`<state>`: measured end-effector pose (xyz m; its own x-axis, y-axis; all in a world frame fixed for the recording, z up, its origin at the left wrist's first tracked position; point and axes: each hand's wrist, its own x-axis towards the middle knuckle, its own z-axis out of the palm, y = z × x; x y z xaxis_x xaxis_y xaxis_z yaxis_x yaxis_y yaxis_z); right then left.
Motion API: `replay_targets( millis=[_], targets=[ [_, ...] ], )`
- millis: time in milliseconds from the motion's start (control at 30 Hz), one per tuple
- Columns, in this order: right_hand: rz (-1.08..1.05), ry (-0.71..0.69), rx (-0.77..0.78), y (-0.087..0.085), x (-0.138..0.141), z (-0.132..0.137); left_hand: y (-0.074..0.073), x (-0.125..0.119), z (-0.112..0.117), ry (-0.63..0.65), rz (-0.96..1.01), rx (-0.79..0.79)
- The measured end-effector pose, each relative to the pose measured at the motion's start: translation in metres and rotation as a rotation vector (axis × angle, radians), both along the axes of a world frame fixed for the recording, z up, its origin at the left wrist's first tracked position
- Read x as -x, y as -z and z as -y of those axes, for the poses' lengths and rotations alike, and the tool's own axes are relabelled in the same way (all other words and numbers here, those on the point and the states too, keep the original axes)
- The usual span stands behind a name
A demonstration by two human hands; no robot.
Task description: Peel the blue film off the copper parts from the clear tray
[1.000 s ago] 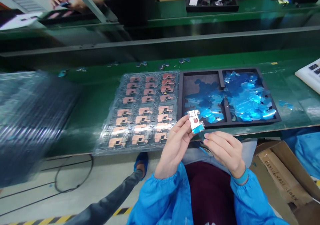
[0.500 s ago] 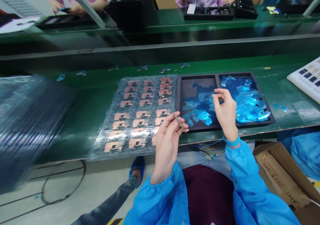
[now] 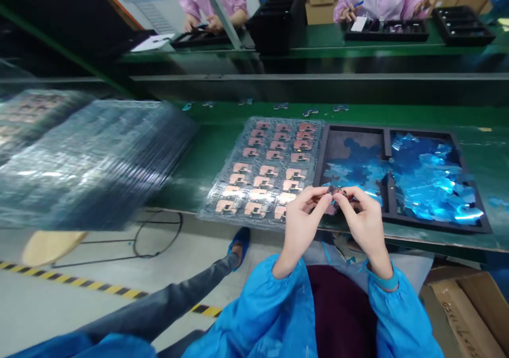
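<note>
Small dark component (image 3: pixel 335 191) | pinched at fingertips of left hand (image 3: pixel 304 225) and right hand (image 3: pixel 366 228), long axis unclear | held above near edge of black tray (image 3: pixel 358 128) of blue film (image 3: pixel 429 183) | left hand nearer clear tray of copper parts (image 3: pixel 207 215) | green table (image 3: pixel 489 116)

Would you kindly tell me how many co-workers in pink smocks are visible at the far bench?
2. One co-worker is at upper left, hands above a black tray; the other co-worker is at upper right, holding a blue pen. More may be hidden beyond the frame.
</note>
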<state>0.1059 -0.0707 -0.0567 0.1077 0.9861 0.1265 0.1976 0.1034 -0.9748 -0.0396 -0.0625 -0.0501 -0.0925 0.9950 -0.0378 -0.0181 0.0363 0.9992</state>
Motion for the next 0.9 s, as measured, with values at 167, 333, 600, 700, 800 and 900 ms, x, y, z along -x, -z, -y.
replay_targets(
  millis=[167, 333, 600, 700, 800, 900],
  targets=[
    [-0.064, 0.003, -0.005, 0.011, 0.006, -0.005, -0.008, 0.029, -0.014, 0.169, -0.169, -0.117],
    [-0.012, -0.020, -0.003, 0.005, -0.005, 0.001, -0.017, 0.083, -0.099, 0.170, -0.555, -0.244],
    [0.059, 0.060, -0.021, 0.006, -0.020, 0.008, 0.008, 0.101, -0.197, 0.448, -0.868, -0.167],
    [0.041, 0.071, -0.019, 0.007, -0.024, 0.008, 0.014, 0.099, -0.194, 0.442, -0.948, -0.214],
    [0.034, 0.076, -0.021, 0.009, -0.027, 0.008, 0.015, 0.099, -0.189, 0.413, -1.025, -0.290],
    [0.028, 0.092, -0.013, 0.008, -0.030, 0.010, 0.010, 0.086, -0.204, 0.397, -1.149, -0.405]
  ],
)
